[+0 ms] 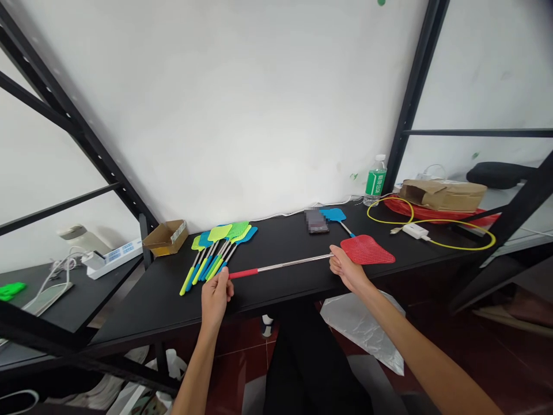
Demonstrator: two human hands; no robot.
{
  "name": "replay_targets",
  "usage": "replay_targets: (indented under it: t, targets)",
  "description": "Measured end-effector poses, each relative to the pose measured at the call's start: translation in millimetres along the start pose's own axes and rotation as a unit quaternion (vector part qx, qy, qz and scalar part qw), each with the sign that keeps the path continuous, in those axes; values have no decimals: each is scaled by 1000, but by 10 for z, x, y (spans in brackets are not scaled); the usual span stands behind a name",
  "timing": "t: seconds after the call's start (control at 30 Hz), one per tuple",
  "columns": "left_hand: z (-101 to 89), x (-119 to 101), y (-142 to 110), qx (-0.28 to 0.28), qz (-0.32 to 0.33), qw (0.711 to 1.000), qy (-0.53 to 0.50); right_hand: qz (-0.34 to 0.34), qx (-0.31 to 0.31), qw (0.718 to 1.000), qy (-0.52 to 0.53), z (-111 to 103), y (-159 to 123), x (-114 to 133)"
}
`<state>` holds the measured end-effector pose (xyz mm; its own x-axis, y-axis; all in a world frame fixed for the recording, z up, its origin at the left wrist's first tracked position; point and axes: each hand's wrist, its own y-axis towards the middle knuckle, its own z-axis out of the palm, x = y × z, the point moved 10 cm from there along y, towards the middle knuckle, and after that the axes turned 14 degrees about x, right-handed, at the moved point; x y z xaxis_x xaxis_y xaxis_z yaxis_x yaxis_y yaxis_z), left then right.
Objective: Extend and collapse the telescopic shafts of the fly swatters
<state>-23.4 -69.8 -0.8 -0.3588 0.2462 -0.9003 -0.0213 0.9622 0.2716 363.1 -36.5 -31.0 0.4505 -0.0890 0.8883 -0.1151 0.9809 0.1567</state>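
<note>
A red fly swatter with a long extended metal rod stretches across the black table. My left hand is closed on its red grip end. My right hand pinches the rod just beside the red mesh head. Just left of my left hand lies a fanned group of several green and blue fly swatters. One more blue swatter lies behind the red head.
A small cardboard box sits at the table's back left. A phone, a green-labelled bottle, a yellow cable with a white adapter, and a brown paper bag are at the back right. Black frame posts flank the table.
</note>
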Motion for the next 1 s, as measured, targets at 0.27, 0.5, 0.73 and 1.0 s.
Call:
replay_targets:
  t: [0.27,0.5,0.73,1.0]
  targets:
    - [32,57,15,26,2,997,-71,2,-1,1000,9,-12,-7,4]
    - [135,-34,45,102,59,985,-122,5,9,1000,24,-17,-13,1]
    - [107,10,56,98,76,986,-111,-3,9,999,42,-20,11,-9]
    - [97,-24,54,92,74,988,-98,23,72,997,-12,66,22,-27]
